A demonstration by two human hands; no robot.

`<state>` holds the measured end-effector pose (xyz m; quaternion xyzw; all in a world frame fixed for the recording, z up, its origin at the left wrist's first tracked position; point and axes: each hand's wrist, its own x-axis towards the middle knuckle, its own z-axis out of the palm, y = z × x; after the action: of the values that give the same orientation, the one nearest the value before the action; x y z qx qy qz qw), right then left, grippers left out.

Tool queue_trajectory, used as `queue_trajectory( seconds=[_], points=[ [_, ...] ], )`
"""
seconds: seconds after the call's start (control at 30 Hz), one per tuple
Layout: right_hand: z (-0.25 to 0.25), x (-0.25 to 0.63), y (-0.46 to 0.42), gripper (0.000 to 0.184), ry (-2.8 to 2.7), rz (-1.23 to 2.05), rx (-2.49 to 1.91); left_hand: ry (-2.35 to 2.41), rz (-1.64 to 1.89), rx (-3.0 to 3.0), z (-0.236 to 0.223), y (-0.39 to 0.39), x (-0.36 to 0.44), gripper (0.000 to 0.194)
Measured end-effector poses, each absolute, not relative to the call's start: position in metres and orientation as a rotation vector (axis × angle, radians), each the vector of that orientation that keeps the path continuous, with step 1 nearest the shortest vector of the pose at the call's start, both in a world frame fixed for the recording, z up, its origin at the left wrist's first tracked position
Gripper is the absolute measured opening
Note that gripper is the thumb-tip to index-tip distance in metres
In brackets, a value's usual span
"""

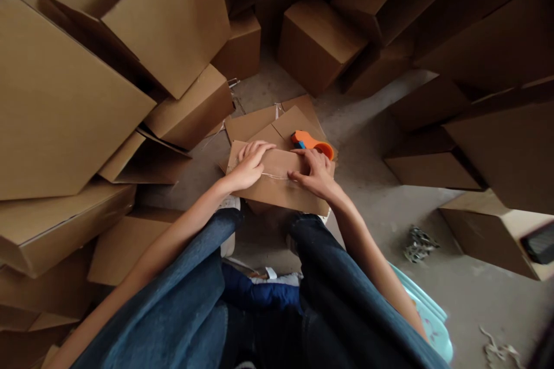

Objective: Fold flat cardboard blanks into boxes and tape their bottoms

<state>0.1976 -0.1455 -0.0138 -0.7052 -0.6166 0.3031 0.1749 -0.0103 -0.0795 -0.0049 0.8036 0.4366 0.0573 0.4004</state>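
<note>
A small brown cardboard box [277, 184] lies on the floor in front of my knees, its top flaps closed with a pale seam across it. My left hand [250, 162] rests flat on the left part of the top, fingers stretched out. My right hand [315, 174] presses on the right part, fingers spread over the seam. An orange tape dispenser [312, 143] lies just behind my right hand on flattened cardboard sheets [277, 121].
Stacks of cardboard boxes [78, 86] tower on the left, behind [318, 40] and on the right [497, 127]. Bare concrete floor [381, 207] shows to the right, with scraps of strapping [418, 244]. A pale blue stool edge [433, 317] sits under me.
</note>
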Motion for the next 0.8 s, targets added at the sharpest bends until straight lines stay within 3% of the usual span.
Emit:
queue_trajectory(
  seconds=[0.2, 0.43, 0.6, 0.8],
  points=[
    [-0.0126, 0.1955, -0.1472, 0.047, -1.728, 0.835, -2.005, 1.128, 0.181, 2.038, -0.0079, -0.0798, -0.0101, 0.056],
    [-0.0132, 0.196, -0.1475, 0.047, -1.75, 0.827, -1.985, 1.073, 0.156, 2.042, -0.0083, -0.0777, -0.0137, 0.065],
    [-0.0124, 0.1971, -0.1474, 0.048, -1.755, 0.823, -2.001, 1.115, 0.168, 2.036, -0.0062, -0.08, -0.0116, 0.056],
    [-0.0118, 0.1973, -0.148, 0.05, -1.771, 0.831, -1.995, 1.027, 0.152, 2.024, -0.0076, -0.0747, -0.0161, 0.068]
  ],
)
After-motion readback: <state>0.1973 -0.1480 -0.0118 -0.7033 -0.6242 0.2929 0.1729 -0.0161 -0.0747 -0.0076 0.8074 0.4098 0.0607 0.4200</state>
